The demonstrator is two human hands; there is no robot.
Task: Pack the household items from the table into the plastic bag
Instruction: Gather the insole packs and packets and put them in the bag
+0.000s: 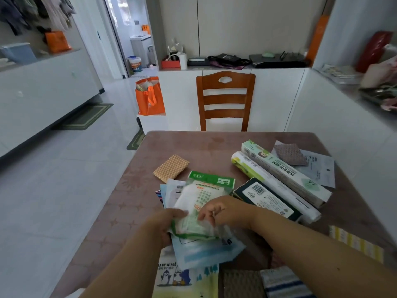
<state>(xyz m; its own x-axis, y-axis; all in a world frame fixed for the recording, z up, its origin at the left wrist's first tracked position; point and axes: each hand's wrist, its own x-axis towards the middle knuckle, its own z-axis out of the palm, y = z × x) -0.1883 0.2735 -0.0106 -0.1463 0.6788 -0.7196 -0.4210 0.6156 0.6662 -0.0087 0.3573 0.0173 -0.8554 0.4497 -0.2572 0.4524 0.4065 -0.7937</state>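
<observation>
On the brown table (pixel 193 147), my left hand (pixel 166 222) grips the near left edge of a green-and-white packet (pixel 204 194) in clear plastic. My right hand (pixel 223 208) rests on top of the same packet, fingers curled at its edge. Under it lie a pale blue pouch (pixel 204 252) and a few flat packets fanned out at the left (pixel 169 192). A baby wipes pack (pixel 184 278) with penguins lies at the near edge. I cannot pick out a separate plastic bag.
A tan sponge cloth (pixel 171 168) lies left of centre. To the right are a dark box (pixel 266 198), a wrap roll (pixel 253 168), a long green-white box (pixel 285 173), a brown cloth (pixel 289 154), a grey sachet (pixel 320 171). Striped cloths (pixel 283 282) sit near. A wooden chair (pixel 225 100) stands beyond.
</observation>
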